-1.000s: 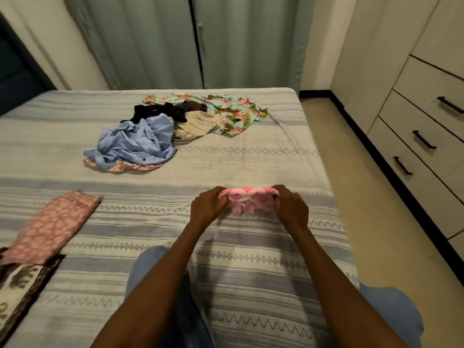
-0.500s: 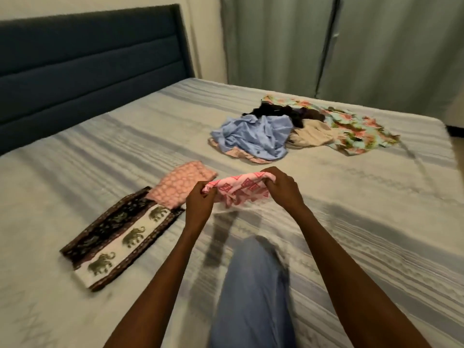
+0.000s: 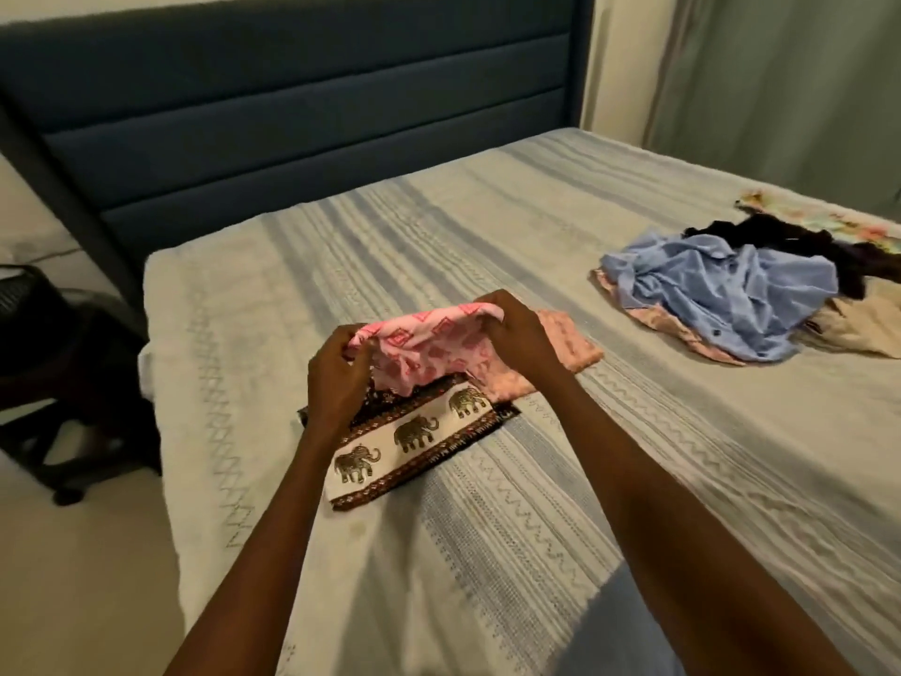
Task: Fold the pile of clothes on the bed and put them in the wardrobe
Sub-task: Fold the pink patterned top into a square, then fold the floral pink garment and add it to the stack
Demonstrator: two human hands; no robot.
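Note:
A small folded pink patterned garment [image 3: 429, 346] hangs between my hands, just above two folded pieces on the bed. My left hand [image 3: 336, 378] pinches its left end and my right hand [image 3: 519, 334] grips its right end. Under it lies a folded dark cloth with an elephant border [image 3: 414, 436], and beside that a folded pink speckled cloth [image 3: 570, 348], partly hidden by my right hand. The unfolded pile sits at the right: a blue shirt [image 3: 721, 290] on top, a black garment [image 3: 780, 236], a beige one [image 3: 863, 329] and a floral one [image 3: 829, 219].
The bed [image 3: 487, 226] has a striped grey-blue cover and a dark blue padded headboard [image 3: 292, 114]. A black office chair [image 3: 53, 378] stands on the floor by the bed's left edge. Green curtains [image 3: 780, 80] hang at the far right.
My view has swung left. Both hands have carried the pink garment leftward from the open bed cover to just above the folded elephant cloth and pink speckled cloth.

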